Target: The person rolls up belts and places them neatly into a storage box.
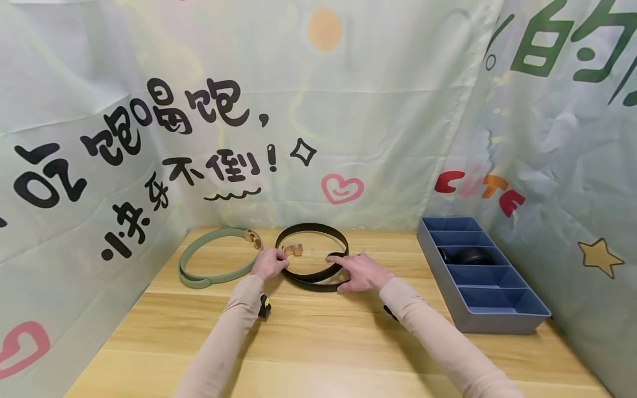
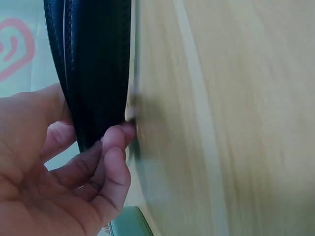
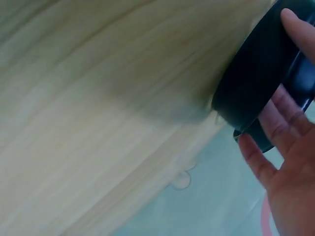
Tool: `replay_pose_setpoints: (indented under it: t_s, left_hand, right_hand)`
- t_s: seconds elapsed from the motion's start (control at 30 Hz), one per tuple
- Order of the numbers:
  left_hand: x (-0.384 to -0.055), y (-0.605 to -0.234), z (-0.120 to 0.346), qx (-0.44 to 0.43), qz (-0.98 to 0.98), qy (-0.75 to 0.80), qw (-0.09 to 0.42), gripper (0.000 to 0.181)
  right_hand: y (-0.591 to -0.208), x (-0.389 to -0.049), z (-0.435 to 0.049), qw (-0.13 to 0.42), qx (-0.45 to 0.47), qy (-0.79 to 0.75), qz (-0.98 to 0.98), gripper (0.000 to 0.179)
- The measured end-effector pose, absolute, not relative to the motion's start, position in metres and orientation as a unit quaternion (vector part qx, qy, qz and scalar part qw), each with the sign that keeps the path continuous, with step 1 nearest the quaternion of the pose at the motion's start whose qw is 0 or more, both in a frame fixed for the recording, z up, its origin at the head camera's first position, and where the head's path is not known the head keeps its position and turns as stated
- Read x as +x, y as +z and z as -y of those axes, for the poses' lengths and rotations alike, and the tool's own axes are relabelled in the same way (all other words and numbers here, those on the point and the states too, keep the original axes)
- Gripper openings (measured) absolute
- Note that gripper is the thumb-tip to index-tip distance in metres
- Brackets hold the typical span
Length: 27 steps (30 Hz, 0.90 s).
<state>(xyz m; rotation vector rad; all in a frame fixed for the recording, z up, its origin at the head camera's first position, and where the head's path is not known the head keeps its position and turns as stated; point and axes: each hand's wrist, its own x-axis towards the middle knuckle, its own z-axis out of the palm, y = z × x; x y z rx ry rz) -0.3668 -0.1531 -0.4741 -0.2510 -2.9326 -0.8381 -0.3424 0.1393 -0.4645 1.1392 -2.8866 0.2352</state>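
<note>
A black belt [image 1: 318, 275] stands on edge in loose, overlapping loops on the wooden table, with its gold buckle [image 1: 292, 250] inside the ring. At its left side my left hand [image 1: 270, 263] pinches the strap between thumb and fingers; the left wrist view shows overlapping layers of black strap [image 2: 98, 64] there. My right hand [image 1: 365, 272] grips the right side of the loops. In the right wrist view its thumb lies on one face of the strap [image 3: 256, 64] and its fingers reach behind it.
A green belt [image 1: 184, 262] with a gold buckle [image 1: 252, 238] lies looped beside my left hand. On the right stands a grey-blue divided box [image 1: 497, 325], with a coiled black item [image 1: 473, 256] in its middle compartment. Printed cloth [image 1: 388, 138] hangs behind the table and along both sides.
</note>
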Motion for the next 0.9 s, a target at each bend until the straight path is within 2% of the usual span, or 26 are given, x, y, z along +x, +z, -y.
replay_pose_setpoints:
  t_s: [0.17, 0.4, 0.53, 0.63, 0.7, 0.83, 0.9]
  left_hand:
    - [-0.369, -0.475, 0.147, -0.084, 0.959, -0.269, 0.017, 0.016]
    - [-0.374, -0.471, 0.137, -0.104, 0.973, -0.205, -0.006, 0.013]
    - [-0.377, -0.467, 0.132, -0.091, 0.978, -0.188, -0.026, 0.017]
    - [-0.381, -0.467, 0.130, -0.092, 0.980, -0.173, -0.043, 0.027]
    - [-0.384, -0.467, 0.129, -0.102, 0.980, -0.165, -0.048, 0.028]
    - [-0.383, -0.466, 0.128, -0.120, 0.979, -0.162, -0.043, 0.022]
    - [-0.380, -0.466, 0.128, -0.114, 0.978, -0.168, -0.046, 0.029]
  right_hand:
    - [-0.465, -0.337, -0.144, -0.001, 0.290, 0.067, 0.955, 0.094]
    - [-0.457, -0.334, -0.149, -0.022, 0.182, 0.020, 0.983, 0.124]
    - [-0.451, -0.332, -0.155, -0.060, 0.130, 0.043, 0.989, 0.132]
    - [-0.449, -0.331, -0.161, -0.101, 0.138, 0.074, 0.982, 0.126]
    - [-0.450, -0.333, -0.164, -0.109, 0.167, 0.076, 0.977, 0.119]
    - [-0.452, -0.337, -0.171, -0.075, 0.235, 0.081, 0.966, 0.101]
    - [-0.453, -0.337, -0.171, -0.046, 0.260, 0.079, 0.961, 0.091]
